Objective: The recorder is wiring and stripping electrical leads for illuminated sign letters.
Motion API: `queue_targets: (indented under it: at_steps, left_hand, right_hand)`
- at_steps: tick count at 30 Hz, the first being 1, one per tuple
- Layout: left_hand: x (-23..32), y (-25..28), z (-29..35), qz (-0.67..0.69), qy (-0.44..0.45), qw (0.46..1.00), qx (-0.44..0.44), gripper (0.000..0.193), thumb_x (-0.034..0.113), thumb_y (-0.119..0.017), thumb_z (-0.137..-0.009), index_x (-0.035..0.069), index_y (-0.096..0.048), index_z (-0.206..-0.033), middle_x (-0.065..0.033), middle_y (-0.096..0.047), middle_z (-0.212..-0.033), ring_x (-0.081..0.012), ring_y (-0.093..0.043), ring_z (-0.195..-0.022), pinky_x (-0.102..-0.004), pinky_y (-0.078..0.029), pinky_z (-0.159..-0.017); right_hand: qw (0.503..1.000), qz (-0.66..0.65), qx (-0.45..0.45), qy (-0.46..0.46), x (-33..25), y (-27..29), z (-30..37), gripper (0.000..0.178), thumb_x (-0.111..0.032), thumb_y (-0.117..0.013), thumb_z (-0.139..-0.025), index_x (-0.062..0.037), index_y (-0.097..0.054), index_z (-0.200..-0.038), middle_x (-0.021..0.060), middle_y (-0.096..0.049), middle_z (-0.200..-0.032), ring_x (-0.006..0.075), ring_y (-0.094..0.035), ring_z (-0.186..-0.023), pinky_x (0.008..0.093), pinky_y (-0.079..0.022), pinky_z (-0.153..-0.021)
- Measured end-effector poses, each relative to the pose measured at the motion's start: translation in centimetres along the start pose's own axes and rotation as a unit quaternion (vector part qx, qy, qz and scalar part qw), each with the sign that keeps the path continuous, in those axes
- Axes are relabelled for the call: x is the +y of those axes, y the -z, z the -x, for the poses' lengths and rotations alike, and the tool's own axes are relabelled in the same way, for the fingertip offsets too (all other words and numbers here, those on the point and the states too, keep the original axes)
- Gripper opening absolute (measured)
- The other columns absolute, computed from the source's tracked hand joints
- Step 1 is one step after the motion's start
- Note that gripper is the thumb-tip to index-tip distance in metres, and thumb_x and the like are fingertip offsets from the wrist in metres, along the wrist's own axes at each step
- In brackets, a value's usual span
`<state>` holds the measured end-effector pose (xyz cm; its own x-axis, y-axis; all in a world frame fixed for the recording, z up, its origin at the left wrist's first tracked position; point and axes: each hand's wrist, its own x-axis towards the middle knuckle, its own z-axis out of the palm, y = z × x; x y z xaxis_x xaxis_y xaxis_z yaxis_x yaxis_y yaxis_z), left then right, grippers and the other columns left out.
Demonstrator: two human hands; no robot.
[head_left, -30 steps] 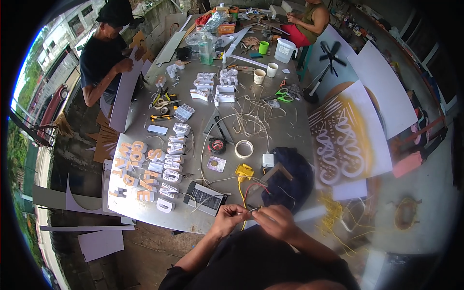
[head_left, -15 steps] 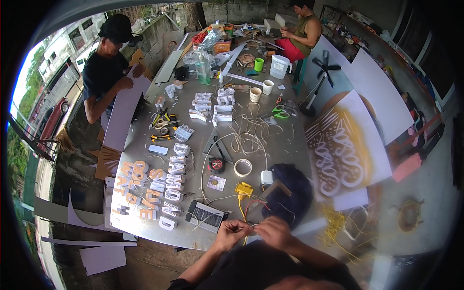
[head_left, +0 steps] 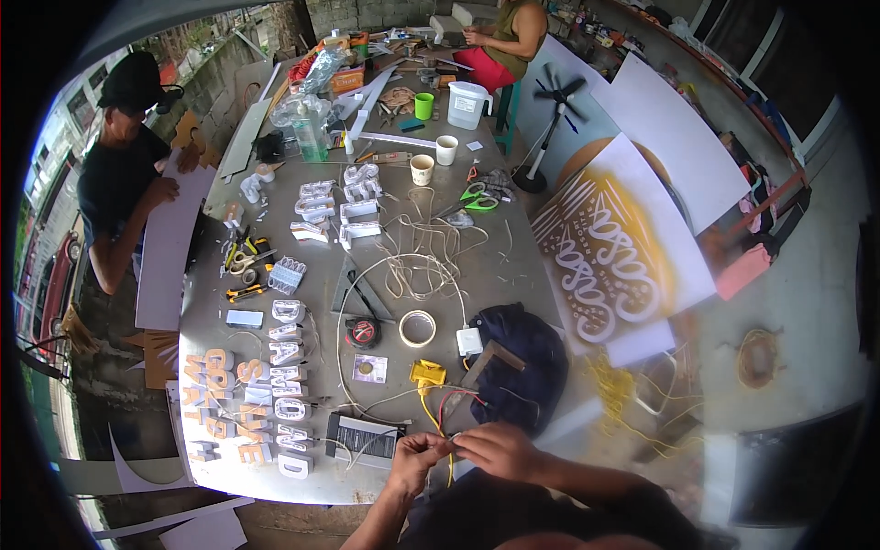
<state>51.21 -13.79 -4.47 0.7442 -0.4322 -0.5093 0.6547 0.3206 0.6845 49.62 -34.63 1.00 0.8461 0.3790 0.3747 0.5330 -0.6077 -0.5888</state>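
Note:
At the table's near edge, my left hand and my right hand meet, both pinching a thin wire between fingertips. Most of that wire is hidden by the fingers. Just beyond them lies a yellow electrical plug or socket with a yellow cord, and a red wire curves close by. To the left of my hands rests a grey metal power supply box with thin leads. A dark blue cloth or cap lies to the right, a white adapter at its edge.
Rows of raised letters stand at the left. A tape measure, a tape roll and tangled cable lie mid-table. Two co-workers are present: one at left with a white sheet, another seated at the back. A fan stands right.
The view has shifted, so the table's things sit further left in it. My two hands have come closer together, still pinching at the wire. The left co-worker still holds the sheet.

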Motion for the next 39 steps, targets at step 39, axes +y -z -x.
queue_targets:
  at_steps: [39]
  left_hand:
    - [-0.6,-2.1,10.4,-0.055,-0.138,0.988,-0.042,0.008,0.004,-0.079,-0.082,0.000,-0.073,-0.085,-0.0008,-0.069,-0.076,-0.0051,-0.056,-0.064,-0.0222,-0.043,-0.061]
  right_hand:
    - [0.992,0.056,0.056,0.101,-9.2,1.8,4.6,0.015,-0.012,-0.075,-0.085,-0.0027,-0.073,-0.096,0.0055,-0.069,-0.078,0.0190,-0.069,-0.070,0.0301,-0.054,-0.065]
